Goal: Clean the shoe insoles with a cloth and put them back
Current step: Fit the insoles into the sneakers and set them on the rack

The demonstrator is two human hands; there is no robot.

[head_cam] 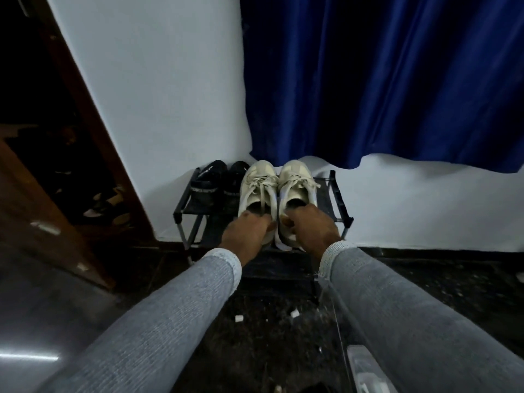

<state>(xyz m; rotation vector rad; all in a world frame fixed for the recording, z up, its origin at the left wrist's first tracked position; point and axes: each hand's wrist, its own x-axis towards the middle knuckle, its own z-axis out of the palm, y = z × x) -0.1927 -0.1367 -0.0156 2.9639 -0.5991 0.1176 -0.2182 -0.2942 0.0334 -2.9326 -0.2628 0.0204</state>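
Two cream lace-up sneakers stand side by side on a low black shoe rack [341,199], toes toward the wall. My left hand [247,231] grips the heel of the left sneaker [258,184], its fingers curled over the rim. At the right sneaker [296,182], my right hand [310,226] grips the heel, with the fingertips reaching into the opening. The insides of both shoes are dark, so I cannot see the insoles. No cloth is in view.
A pair of black shoes [217,180] sits on the rack to the left of the sneakers. Behind it are a white wall and a blue curtain [382,80]. A brown wooden door [56,194] stands at the left. The floor is dark and speckled.
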